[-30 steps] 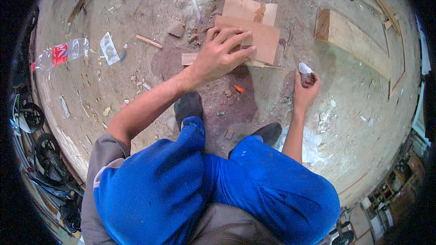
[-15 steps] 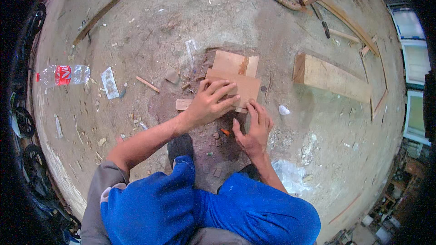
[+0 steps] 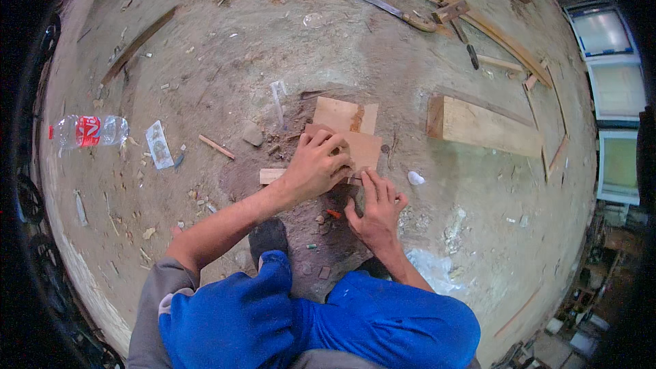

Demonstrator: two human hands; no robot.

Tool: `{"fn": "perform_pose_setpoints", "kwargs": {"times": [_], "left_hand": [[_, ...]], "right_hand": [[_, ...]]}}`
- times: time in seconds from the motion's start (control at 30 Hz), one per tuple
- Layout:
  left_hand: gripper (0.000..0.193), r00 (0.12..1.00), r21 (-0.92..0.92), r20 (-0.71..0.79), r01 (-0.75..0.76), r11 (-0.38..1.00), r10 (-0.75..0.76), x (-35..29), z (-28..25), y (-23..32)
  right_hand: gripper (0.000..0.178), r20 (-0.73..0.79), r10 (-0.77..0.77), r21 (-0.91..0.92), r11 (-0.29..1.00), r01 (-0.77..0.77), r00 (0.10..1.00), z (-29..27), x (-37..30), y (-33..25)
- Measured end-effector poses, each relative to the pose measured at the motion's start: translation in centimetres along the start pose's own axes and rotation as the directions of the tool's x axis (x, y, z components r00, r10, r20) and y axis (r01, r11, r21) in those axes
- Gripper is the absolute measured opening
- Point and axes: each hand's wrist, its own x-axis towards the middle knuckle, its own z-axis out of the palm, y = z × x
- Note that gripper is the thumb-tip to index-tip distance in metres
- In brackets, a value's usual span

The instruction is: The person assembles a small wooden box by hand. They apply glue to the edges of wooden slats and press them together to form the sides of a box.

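Observation:
My left hand [image 3: 317, 166] is closed with bent fingers on a thin brown sheet [image 3: 365, 149], possibly card or thin board. My right hand [image 3: 378, 213] touches the sheet's near edge with its fingertips, while its thumb stands apart from them. Whatever is under the left fingers is hidden. Partly beneath this sheet, on its far side, lies a paler brown piece [image 3: 335, 111] with a darker brown strip across it. A small wooden block [image 3: 271, 176] rests on the ground beside the left wrist. Between the hands and my feet is a small orange object [image 3: 333, 213].
Right of the hands lies a thick wooden beam [image 3: 482, 125]. Farther off are a long-bladed knife [image 3: 383, 5], a hammer-like tool [image 3: 459, 19] and long wood strips [image 3: 488, 31]. A plastic bottle [image 3: 109, 131] lies far left. Clear plastic [image 3: 434, 270] is by my right forearm.
The view has shifted, so the ground things appear a little left and lower. My left fingers are more bent, and the right fingertips are slightly closer to them at the sheet's near edge.

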Motion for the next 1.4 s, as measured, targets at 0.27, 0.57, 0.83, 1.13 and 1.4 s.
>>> {"fn": "perform_pose_setpoints", "kwargs": {"times": [0.27, 0.57, 0.83, 1.13, 1.4], "left_hand": [[0.023, 0.997, 0.159, -0.012, 0.071, 0.985, -0.07, -0.3, -0.2, 1.6], [0.026, 0.999, 0.121, 0.026, 0.04, 0.992, -0.043, 1.0, -0.3, 1.2], [0.02, 0.982, 0.057, 0.183, -0.061, 0.996, 0.05, 3.8, -0.6, 3.6], [0.024, 0.97, 0.182, 0.243, -0.041, 0.982, -0.004, 5.0, -0.6, 3.7], [0.025, 0.974, 0.17, 0.226, -0.006, 0.985, -0.033, 4.7, -1.1, 3.2]], "right_hand": [[0.093, 0.217, 0.014, 0.004, 1.0, -0.015, 0.976, -1.4, 0.3, -1.7], [0.05, -0.078, 0.273, 0.207, 0.945, -0.252, 0.959, -5.8, -2.1, 4.4], [0.018, 0.289, 0.866, -0.091, 0.449, -0.889, 0.408, -16.0, -23.9, 11.6], [0.015, -0.208, 0.662, 0.078, 0.745, -0.662, 0.72, -8.7, -21.1, 12.7], [0.025, 0.439, 0.802, 0.224, 0.337, -0.914, 0.404, -5.5, -22.3, 13.9]]}}
